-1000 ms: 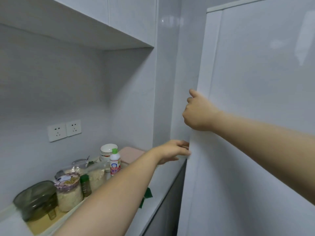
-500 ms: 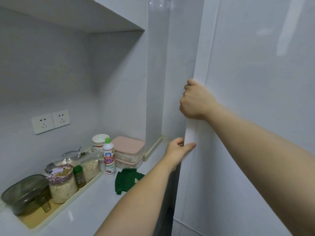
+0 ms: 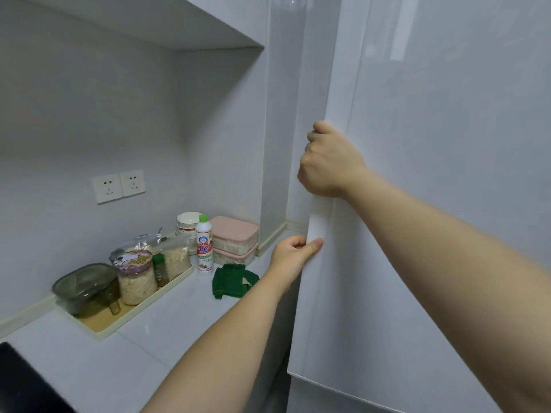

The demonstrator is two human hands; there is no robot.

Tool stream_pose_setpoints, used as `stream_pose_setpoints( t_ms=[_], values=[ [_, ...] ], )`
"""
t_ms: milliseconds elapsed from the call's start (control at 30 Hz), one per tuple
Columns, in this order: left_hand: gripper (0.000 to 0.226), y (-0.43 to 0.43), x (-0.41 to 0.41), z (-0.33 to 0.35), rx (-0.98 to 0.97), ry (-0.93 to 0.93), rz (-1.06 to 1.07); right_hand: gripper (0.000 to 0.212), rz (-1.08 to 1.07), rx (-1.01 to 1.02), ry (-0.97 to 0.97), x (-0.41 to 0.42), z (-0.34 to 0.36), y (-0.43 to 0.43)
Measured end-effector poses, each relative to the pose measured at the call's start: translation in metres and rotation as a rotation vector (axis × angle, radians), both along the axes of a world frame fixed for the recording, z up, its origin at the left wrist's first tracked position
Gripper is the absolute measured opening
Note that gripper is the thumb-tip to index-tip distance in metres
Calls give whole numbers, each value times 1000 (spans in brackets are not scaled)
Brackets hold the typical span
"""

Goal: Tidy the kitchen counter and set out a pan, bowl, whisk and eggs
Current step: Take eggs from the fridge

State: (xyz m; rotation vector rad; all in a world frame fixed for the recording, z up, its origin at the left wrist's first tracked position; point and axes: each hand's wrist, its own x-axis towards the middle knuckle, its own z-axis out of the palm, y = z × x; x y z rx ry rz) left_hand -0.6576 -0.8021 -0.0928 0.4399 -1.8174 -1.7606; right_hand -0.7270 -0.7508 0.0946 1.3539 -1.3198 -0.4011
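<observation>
A tall white fridge door (image 3: 432,204) fills the right side. My right hand (image 3: 328,162) is closed around its left edge at about mid height. Lower down, my left hand (image 3: 293,253) grips the same edge, thumb on the front face and fingers curled behind it. The door's lower edge shows at the bottom right. A white bowl (image 3: 188,222) stands at the back of the white counter (image 3: 155,338), behind a bottle. No pan, whisk or eggs are in view.
A cream tray (image 3: 119,320) holds a dark glass lidded container (image 3: 86,289), an oat jar (image 3: 135,277), a bagged grain (image 3: 176,256) and a small green-capped bottle (image 3: 160,269). Beside it stand a white bottle (image 3: 204,244), stacked pink boxes (image 3: 235,241) and a green cloth (image 3: 234,280). A black hob corner (image 3: 21,383) shows bottom left.
The view has dropped and turned left, so more of the counter shows. Both hands stay on the door edge; my left hand has closed its grip around that edge.
</observation>
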Motion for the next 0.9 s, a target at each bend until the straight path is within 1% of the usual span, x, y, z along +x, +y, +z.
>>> stream_pose_setpoints(
  t_ms=[200,267,333,400,467,500,567,633,667,700,733,833,900],
  values=[
    [58,51,67,-9,-27,-7,107,34,16,-25,-66,77,-6,59],
    [61,69,87,-8,-15,5,135,32,8,9,-91,97,-6,75],
    [61,97,118,-3,-44,-9,153,24,-14,50,-76,124,-9,101],
    [46,120,148,4,-85,-63,123,20,-26,87,-14,143,-11,120],
    [23,133,175,9,-94,-139,70,22,-91,134,8,159,-16,141],
    [16,140,189,9,-109,-179,51,25,-108,169,7,167,-19,153],
    [11,150,211,7,-170,-243,31,34,-141,210,-10,180,-26,172],
    [7,162,231,7,-198,-270,30,42,-287,206,-5,208,-30,194],
    [6,166,239,7,-214,-271,35,42,-372,208,-1,222,-32,203],
    [7,169,247,9,-237,-274,37,38,-442,251,-33,232,-35,209],
    [8,171,250,11,-258,-276,37,34,-462,263,-64,237,-40,212],
    [11,169,262,18,-294,-296,18,26,-599,214,-262,265,-48,220],
    [13,162,268,20,-311,-311,10,13,-693,180,-410,270,-59,215]
  ],
)
